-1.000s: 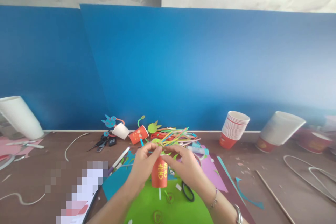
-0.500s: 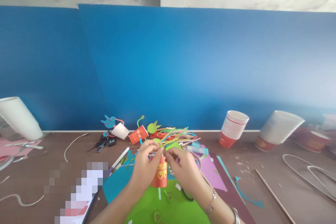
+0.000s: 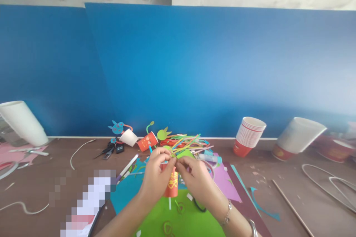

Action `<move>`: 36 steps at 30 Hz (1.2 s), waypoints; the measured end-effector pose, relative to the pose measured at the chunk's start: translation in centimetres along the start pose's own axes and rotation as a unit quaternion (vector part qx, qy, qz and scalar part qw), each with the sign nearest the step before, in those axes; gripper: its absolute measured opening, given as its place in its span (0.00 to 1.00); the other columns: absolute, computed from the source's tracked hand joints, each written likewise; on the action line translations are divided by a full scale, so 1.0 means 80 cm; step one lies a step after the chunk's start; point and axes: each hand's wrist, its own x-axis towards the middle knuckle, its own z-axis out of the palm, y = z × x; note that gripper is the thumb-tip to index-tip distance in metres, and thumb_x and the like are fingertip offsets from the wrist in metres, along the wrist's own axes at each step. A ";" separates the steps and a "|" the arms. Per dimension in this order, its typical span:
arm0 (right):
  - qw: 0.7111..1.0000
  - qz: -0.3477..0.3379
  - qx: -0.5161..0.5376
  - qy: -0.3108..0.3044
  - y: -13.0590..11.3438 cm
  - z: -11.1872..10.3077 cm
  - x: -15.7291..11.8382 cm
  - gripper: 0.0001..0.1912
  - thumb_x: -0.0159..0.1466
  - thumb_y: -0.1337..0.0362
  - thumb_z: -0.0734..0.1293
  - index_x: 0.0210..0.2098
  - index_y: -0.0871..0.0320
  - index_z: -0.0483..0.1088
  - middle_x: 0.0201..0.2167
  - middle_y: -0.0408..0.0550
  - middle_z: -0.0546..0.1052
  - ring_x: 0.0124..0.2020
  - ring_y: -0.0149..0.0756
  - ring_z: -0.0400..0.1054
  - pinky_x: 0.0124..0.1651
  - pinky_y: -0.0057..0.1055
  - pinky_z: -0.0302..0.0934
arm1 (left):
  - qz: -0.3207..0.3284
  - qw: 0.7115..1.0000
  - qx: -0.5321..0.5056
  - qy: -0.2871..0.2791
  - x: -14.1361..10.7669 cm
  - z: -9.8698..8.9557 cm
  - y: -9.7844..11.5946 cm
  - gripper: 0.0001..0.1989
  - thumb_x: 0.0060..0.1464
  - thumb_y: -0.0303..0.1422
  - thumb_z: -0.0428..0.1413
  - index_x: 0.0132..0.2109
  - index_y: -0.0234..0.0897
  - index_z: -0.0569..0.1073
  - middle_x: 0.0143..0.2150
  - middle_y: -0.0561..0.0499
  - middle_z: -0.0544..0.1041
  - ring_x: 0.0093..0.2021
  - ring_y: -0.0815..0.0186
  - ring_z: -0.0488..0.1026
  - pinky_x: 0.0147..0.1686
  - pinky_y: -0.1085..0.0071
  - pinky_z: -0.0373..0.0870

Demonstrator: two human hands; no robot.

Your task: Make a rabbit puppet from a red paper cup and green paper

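A red paper cup (image 3: 172,185) with gold characters is between and just behind my two hands, with a pale straw end sticking out below it. My left hand (image 3: 158,170) is closed at the cup's upper left, its thumb and fingers pinched on a small green piece (image 3: 167,149). Opposite it, my right hand (image 3: 193,172) pinches at the same spot, the fingertips of both hands almost touching. What lies between the right fingertips is too small to make out. Green paper (image 3: 158,220) with cut scraps lies beneath the hands.
Colourful straws (image 3: 191,142) are heaped behind my hands. Two decorated cups, one white (image 3: 128,137) and one red (image 3: 147,141), lie to their left. Stacked cups (image 3: 250,133) stand at the right. A marker (image 3: 129,164), a wooden stick (image 3: 290,205) and cables lie on the brown table (image 3: 241,207).
The whole view has shifted slightly, moving most things a little to the right. Both hands keep their pinch above the cup, with the fingertips barely moved.
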 end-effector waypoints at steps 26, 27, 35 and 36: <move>0.999 0.012 0.033 -0.016 0.008 0.002 0.002 0.14 0.62 0.61 0.58 0.21 0.58 0.63 0.19 0.39 0.63 0.22 0.29 0.52 0.25 0.26 0.47 | 0.014 1.000 0.008 -0.007 0.001 0.000 -0.003 0.10 0.55 0.33 0.52 0.26 0.37 0.69 0.36 0.48 0.69 0.40 0.62 0.68 0.42 0.67 0.64; 0.999 0.012 0.029 -0.012 0.008 0.002 0.002 0.14 0.61 0.62 0.58 0.20 0.58 0.61 0.18 0.39 0.62 0.22 0.29 0.52 0.25 0.25 0.46 | 0.015 1.000 0.008 -0.007 0.000 0.001 -0.004 0.10 0.54 0.33 0.52 0.26 0.37 0.68 0.36 0.48 0.69 0.40 0.62 0.68 0.42 0.67 0.64; 1.000 0.015 0.021 -0.003 0.005 0.002 0.002 0.12 0.59 0.65 0.58 0.19 0.57 0.58 0.17 0.37 0.60 0.21 0.27 0.51 0.24 0.24 0.46 | -0.014 0.999 -0.024 -0.015 0.003 0.000 0.002 0.10 0.53 0.34 0.52 0.25 0.37 0.68 0.36 0.48 0.69 0.39 0.63 0.69 0.40 0.69 0.64; 1.000 0.014 0.021 -0.003 0.007 0.002 0.002 0.11 0.58 0.65 0.58 0.19 0.57 0.58 0.17 0.37 0.60 0.21 0.27 0.51 0.24 0.24 0.46 | -0.019 0.999 -0.031 -0.019 0.004 -0.001 0.003 0.11 0.53 0.35 0.52 0.24 0.37 0.68 0.35 0.48 0.69 0.39 0.63 0.69 0.40 0.70 0.64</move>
